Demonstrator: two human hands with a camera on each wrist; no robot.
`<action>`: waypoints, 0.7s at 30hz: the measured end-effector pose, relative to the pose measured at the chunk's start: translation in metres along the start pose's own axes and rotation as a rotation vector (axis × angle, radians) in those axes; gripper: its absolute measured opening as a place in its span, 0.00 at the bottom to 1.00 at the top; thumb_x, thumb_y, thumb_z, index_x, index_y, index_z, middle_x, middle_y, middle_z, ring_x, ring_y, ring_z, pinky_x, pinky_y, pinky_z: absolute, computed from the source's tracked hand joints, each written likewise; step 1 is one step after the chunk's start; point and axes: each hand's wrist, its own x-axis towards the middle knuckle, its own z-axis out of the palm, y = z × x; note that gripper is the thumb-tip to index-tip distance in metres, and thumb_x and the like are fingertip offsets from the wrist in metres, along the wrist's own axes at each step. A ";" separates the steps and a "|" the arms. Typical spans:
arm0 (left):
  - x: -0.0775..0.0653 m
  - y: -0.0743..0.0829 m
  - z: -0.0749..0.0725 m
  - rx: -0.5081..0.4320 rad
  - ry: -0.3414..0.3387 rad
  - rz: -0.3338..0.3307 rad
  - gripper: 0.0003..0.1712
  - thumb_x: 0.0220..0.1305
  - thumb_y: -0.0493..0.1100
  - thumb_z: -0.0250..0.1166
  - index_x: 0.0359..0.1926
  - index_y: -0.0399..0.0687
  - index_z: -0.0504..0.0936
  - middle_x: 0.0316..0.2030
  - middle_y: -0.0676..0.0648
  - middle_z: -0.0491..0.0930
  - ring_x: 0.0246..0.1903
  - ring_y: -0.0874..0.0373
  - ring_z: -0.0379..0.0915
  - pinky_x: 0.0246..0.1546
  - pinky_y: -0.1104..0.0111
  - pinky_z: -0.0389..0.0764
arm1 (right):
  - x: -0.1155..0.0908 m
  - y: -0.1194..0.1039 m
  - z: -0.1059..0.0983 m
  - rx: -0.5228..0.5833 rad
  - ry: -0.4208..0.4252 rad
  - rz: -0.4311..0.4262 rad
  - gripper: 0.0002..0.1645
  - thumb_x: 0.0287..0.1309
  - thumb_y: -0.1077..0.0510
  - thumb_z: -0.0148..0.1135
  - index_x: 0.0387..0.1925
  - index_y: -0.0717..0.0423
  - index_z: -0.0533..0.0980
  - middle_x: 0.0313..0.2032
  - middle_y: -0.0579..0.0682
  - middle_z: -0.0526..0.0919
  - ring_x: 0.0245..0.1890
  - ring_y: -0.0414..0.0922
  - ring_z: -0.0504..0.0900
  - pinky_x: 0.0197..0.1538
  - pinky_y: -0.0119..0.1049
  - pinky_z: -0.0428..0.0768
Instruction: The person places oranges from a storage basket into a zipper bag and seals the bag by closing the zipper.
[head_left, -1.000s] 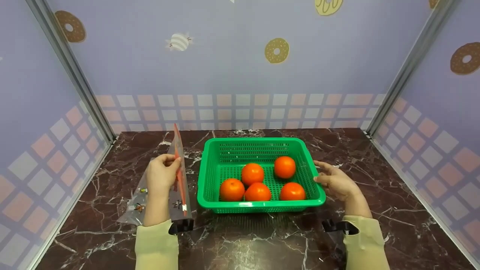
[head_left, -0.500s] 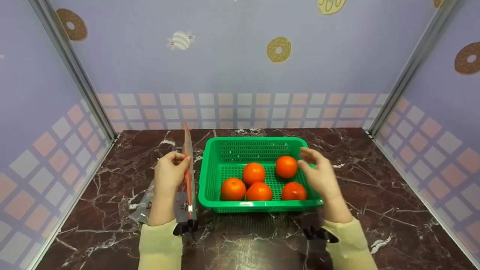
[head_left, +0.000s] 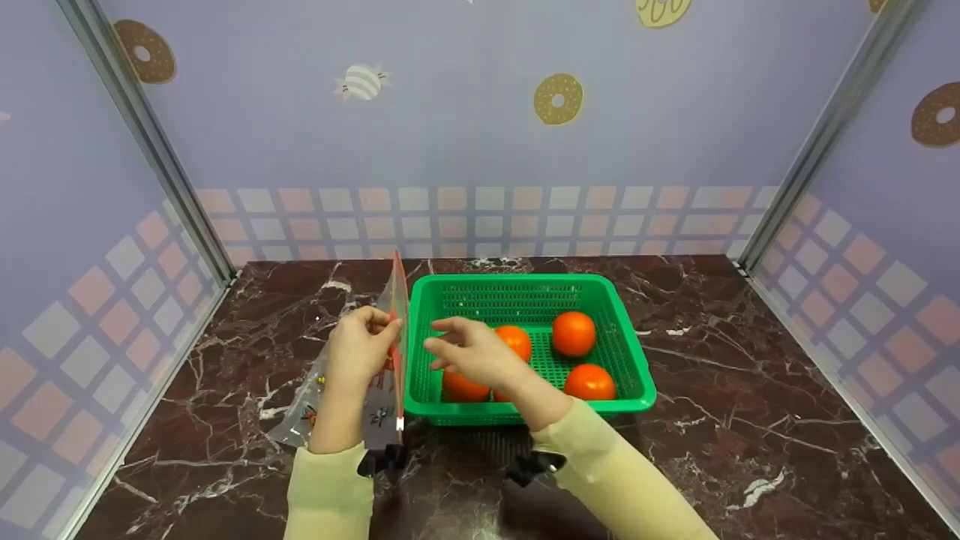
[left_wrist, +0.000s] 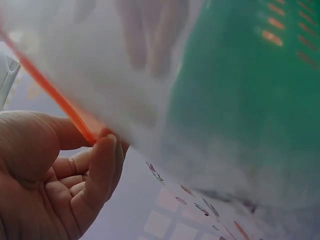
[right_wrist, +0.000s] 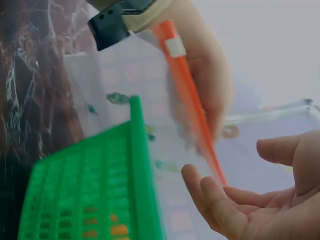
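In the head view my left hand [head_left: 358, 351] pinches the top edge of a clear zip bag [head_left: 380, 420] with an orange zip strip [head_left: 397, 360], holding it upright just left of a green basket [head_left: 626, 405]. The left wrist view shows finger and thumb on that strip [left_wrist: 52, 97]. My right hand [head_left: 480, 356] hovers over the basket's left part, palm toward the bag, fingers apart and holding nothing. Oranges [head_left: 574, 334] lie in the basket; some are partly hidden behind my right hand. A white slider [right_wrist: 175, 46] sits at the strip's near end.
Dark marbled tabletop [head_left: 750, 405] surrounds the basket. Patterned walls [head_left: 480, 135] stand at the back and both sides, with metal posts [head_left: 817, 142] at the corners. Small printed figures show on the bag's lower part. Each wrist carries a black camera mount [head_left: 536, 466].
My right hand has left the basket's right rim and swung left over the oranges, close to the bag. The left hand has shifted right with the bag, against the basket's left side.
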 end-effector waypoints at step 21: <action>-0.005 0.007 0.005 0.011 -0.118 0.031 0.13 0.73 0.45 0.65 0.48 0.38 0.83 0.42 0.38 0.86 0.34 0.49 0.84 0.29 0.64 0.83 | 0.049 -0.002 0.027 0.003 0.058 0.075 0.14 0.71 0.63 0.57 0.53 0.64 0.81 0.41 0.58 0.86 0.30 0.42 0.82 0.40 0.39 0.88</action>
